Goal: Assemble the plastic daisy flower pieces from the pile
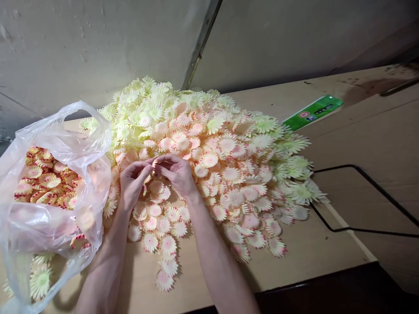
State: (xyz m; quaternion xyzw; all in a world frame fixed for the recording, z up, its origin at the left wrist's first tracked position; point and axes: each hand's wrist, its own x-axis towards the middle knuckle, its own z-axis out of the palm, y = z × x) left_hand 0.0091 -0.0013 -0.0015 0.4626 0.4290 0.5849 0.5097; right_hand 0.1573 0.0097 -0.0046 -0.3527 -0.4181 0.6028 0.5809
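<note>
- Pinching one pink-edged flower disc (154,164) at fingertips: left hand (135,178), right hand (178,173).
- Risk: hard squeeze may crease it; slack pinch, drop it onto flower pile (231,174).

The heap of pale yellow-green and pink-tipped artificial flowers (231,174) is being lit brightly at its middle, while the scuffed grey wall panels (278,43) are being dimmed toward the upper right, where detail is being smeared. A soft shadow is being cast beside the bare right forearm (218,253) on the light-brown tabletop (191,288), and whitish glints are being returned by the translucent plastic bag (62,231).
</note>
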